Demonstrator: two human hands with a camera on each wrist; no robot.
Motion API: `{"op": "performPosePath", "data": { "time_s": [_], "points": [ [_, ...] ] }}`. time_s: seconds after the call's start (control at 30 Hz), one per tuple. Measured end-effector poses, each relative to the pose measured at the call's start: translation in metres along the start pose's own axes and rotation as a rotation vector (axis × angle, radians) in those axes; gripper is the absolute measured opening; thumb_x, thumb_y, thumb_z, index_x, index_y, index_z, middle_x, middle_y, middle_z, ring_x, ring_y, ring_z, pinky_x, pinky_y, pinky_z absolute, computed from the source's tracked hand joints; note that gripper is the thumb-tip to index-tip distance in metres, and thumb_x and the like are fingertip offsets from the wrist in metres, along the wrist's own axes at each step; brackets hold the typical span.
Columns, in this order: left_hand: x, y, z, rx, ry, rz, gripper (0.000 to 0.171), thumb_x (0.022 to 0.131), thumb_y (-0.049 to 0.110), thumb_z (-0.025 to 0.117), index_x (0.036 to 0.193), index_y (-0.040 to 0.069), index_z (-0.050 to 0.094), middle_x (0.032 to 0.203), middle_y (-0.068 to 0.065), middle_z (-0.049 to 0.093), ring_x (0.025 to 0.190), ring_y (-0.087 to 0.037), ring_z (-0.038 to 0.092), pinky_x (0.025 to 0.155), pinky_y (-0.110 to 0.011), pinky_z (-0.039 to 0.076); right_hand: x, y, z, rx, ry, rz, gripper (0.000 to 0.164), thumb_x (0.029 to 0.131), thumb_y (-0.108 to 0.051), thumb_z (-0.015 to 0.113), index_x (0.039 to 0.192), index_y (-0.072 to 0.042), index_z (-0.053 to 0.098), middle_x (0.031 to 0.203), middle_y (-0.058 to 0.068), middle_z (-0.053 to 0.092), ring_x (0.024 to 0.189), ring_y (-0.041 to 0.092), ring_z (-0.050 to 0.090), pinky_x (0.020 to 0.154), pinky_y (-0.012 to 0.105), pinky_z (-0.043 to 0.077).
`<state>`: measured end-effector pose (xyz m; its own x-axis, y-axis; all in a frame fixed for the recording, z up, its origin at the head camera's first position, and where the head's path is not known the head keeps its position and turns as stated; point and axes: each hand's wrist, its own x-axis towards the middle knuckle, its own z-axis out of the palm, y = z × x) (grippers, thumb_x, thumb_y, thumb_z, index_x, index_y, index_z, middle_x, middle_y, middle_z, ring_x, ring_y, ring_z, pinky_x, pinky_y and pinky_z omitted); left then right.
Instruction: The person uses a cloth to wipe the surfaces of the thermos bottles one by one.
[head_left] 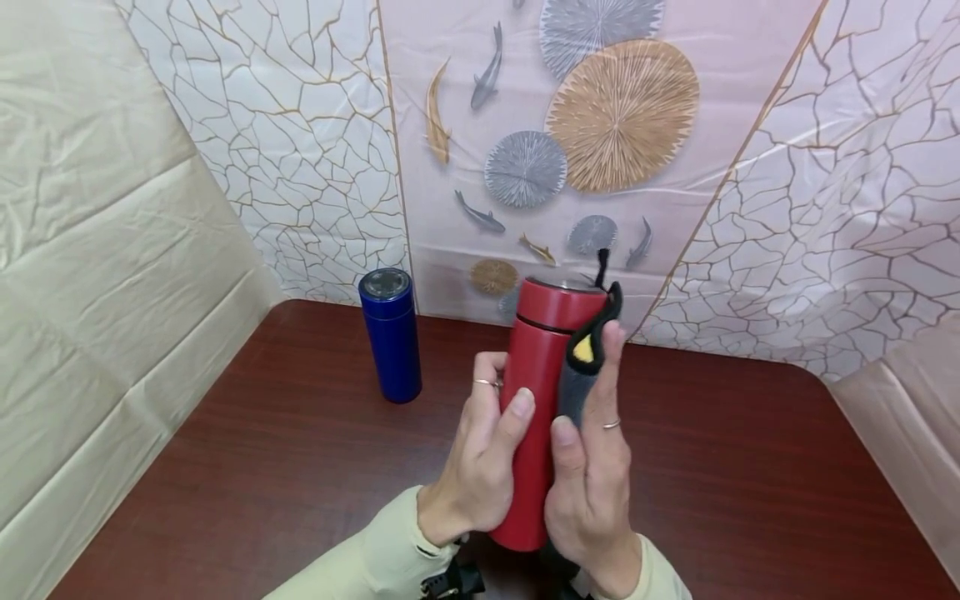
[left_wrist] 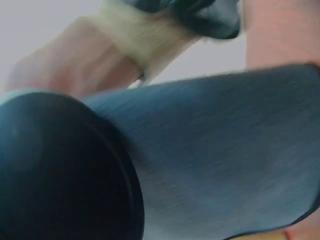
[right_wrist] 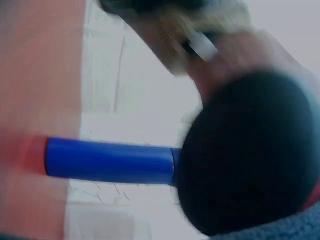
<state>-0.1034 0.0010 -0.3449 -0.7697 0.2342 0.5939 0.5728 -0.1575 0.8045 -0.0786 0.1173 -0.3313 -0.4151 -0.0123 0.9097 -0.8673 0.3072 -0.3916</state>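
Note:
A red vacuum flask (head_left: 534,467) stands tilted in the middle of the head view, its black-rimmed lid at the top. My left hand (head_left: 476,462) grips its left side, the thumb across the front. Along the flask's right side lies a grey fabric sleeve (head_left: 575,393) with black trim, a yellow patch and a black cord at its top. My right hand (head_left: 596,487) holds this sleeve against the flask, thumb in front, one finger reaching up. In the left wrist view the grey cloth spreads wide beside a dark round shape (left_wrist: 65,170).
A blue flask (head_left: 393,346) stands upright on the dark red wooden table (head_left: 300,450), left of my hands. Behind the table hangs a patterned cloth (head_left: 457,242), with a plain cream cloth (head_left: 112,275) on the left. The right wrist view shows the blue flask sideways.

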Motion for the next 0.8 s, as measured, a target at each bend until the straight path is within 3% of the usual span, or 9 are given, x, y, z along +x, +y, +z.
{"op": "performPosePath", "data": {
  "time_s": [0.17,0.4,0.53,0.8],
  "points": [
    [0.01,0.013,-0.019,-0.049,0.095,0.005,0.029,0.105,0.021,0.038,0.128,0.003,0.039,0.109,-0.014,0.063,0.097,-0.021,0.063,0.086,-0.03,0.053,-0.017,-0.003,0.019,-0.009,-0.076,-0.085,0.059,0.109,-0.014,0.041,0.149,0.024,0.021,0.167,0.029,0.013,0.159,0.034,0.015,0.129,0.034,0.017],
    [0.023,0.031,-0.053,-0.125,0.218,0.045,0.031,0.099,0.017,0.034,0.129,0.015,0.04,0.12,-0.011,0.061,0.105,-0.025,0.064,0.088,-0.033,0.055,-0.04,-0.003,0.042,-0.077,-0.2,-0.255,0.055,0.109,-0.016,0.04,0.148,0.021,0.03,0.167,0.029,0.015,0.16,0.036,0.007,0.131,0.038,0.012],
    [0.026,0.035,-0.063,-0.106,0.23,0.055,0.034,0.096,0.017,0.037,0.13,0.016,0.041,0.119,-0.009,0.059,0.102,-0.025,0.064,0.085,-0.034,0.056,-0.046,-0.001,0.045,-0.085,-0.235,-0.282,0.055,0.109,-0.016,0.04,0.148,0.021,0.028,0.167,0.029,0.014,0.16,0.038,0.007,0.13,0.039,0.012],
    [0.026,0.033,-0.064,-0.154,0.217,0.03,0.037,0.101,0.024,0.036,0.136,0.011,0.041,0.115,-0.003,0.061,0.1,-0.019,0.064,0.084,-0.032,0.057,-0.045,0.001,0.044,-0.057,-0.235,-0.268,0.055,0.109,-0.016,0.04,0.147,0.022,0.029,0.167,0.029,0.015,0.16,0.036,0.008,0.13,0.038,0.013]
  ]
}}
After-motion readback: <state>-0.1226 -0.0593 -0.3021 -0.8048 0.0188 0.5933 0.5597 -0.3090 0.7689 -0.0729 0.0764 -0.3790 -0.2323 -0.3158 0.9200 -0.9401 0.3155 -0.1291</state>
